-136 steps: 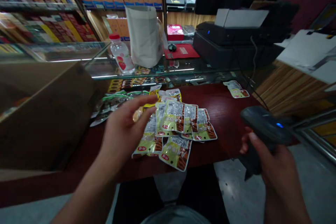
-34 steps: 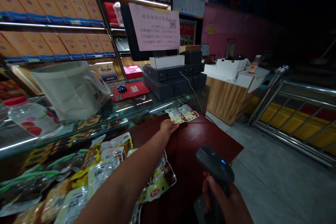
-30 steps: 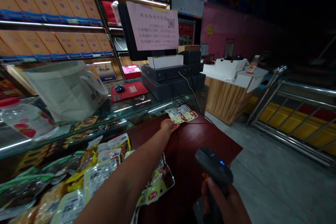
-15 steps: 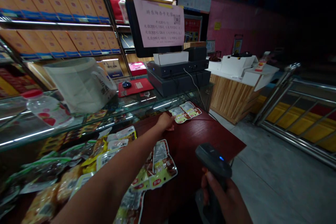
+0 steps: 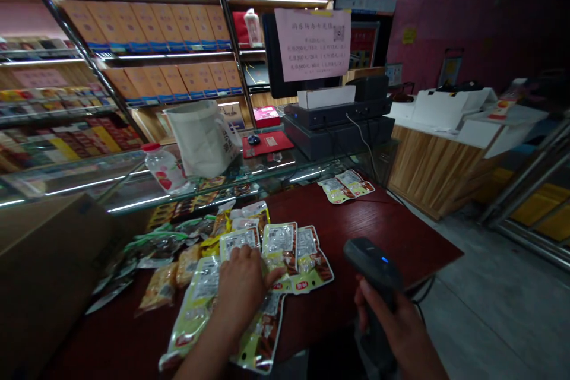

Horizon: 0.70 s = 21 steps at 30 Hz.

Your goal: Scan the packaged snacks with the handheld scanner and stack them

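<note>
My left hand [image 5: 243,279] rests over a pile of green-and-brown snack packets [image 5: 297,261], its thumb spread to the right and its fingertips on a packet. Whether it pinches any foil is hard to see, but nothing is lifted. My right hand [image 5: 392,320] is wrapped around the handle of a dark barcode scanner [image 5: 371,264] with a blue light, held at the table's right front. Two more packets [image 5: 347,186] lie at the far side of the dark red table [image 5: 356,222]. Left of the pile are bread-like packs [image 5: 160,288] and dark green-edged bags [image 5: 173,237].
A cardboard box [image 5: 48,267] stands at the left. Behind the table runs a glass counter [image 5: 133,181] with a bottle [image 5: 164,169], a white jug-shaped container [image 5: 202,139], a mouse [image 5: 253,139], and a monitor [image 5: 272,59] above dark equipment [image 5: 338,136]. Metal railing [image 5: 525,172] is at right.
My left hand has come back from the two far packets to the near pile, leaving them on the table. My view has turned left, bringing the cardboard box in. The scanner stays in my right hand.
</note>
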### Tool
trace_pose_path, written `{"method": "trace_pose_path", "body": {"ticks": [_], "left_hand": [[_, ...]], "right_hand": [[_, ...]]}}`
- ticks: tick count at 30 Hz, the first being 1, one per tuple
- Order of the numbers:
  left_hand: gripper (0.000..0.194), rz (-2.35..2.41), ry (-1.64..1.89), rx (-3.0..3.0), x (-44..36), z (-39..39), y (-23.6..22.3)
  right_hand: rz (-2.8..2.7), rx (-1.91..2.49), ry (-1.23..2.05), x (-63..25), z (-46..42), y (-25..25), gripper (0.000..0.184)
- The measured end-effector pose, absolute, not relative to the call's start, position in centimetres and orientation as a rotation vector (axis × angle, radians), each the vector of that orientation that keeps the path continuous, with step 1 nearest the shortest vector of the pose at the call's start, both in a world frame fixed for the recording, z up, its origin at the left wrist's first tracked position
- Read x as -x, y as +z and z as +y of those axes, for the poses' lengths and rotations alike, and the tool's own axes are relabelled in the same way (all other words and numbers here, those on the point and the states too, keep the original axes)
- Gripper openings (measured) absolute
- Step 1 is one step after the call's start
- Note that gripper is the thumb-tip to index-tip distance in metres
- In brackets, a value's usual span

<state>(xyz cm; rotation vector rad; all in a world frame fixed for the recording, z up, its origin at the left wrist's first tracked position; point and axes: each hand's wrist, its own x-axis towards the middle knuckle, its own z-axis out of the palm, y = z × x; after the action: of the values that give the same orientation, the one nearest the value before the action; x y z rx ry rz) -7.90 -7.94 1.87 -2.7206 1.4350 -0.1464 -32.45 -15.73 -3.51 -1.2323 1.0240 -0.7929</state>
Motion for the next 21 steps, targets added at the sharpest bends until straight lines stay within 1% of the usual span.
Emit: {"method": "trace_pose_path", "body": {"ticks": [3,6,10,12,15,18,21], "left_hand": [[0.056,1.371,-0.104,2.792,8.6,-7.8,0.7],[0.057,1.372,-0.039,2.878,8.7,-8.2,0.4],[0.048,1.457,0.03,3.065,8.3,-8.3,0.3],[0.038,1.531,0.292,3.218,8.1,-8.2,-0.1],[0.028,1.668,0.853,3.392,8.1,-8.1,-0.7],[0.032,1.827,1.266,3.485,8.9,-7.9,-1.0],[0.039,1.864,1.701,3.485,10.7,-7.3,-0.4]], "right_hand": [[0.999,1.228,-0.825,31.7,-15.4,-3.7,0.053],[0.968,1.256,-0.755,31.5,-15.5,-4.4,0.058],[0.957,1.271,-0.735,31.3,-15.0,-4.3,0.056],[0.958,1.269,-0.778,31.1,-14.6,-3.9,0.054],[0.943,1.277,-0.815,30.6,-14.2,-3.5,0.052],[0.964,1.256,-0.85,30.2,-14.2,-3.6,0.053],[0.999,1.244,-0.906,29.8,-14.2,-3.4,0.055]]}}
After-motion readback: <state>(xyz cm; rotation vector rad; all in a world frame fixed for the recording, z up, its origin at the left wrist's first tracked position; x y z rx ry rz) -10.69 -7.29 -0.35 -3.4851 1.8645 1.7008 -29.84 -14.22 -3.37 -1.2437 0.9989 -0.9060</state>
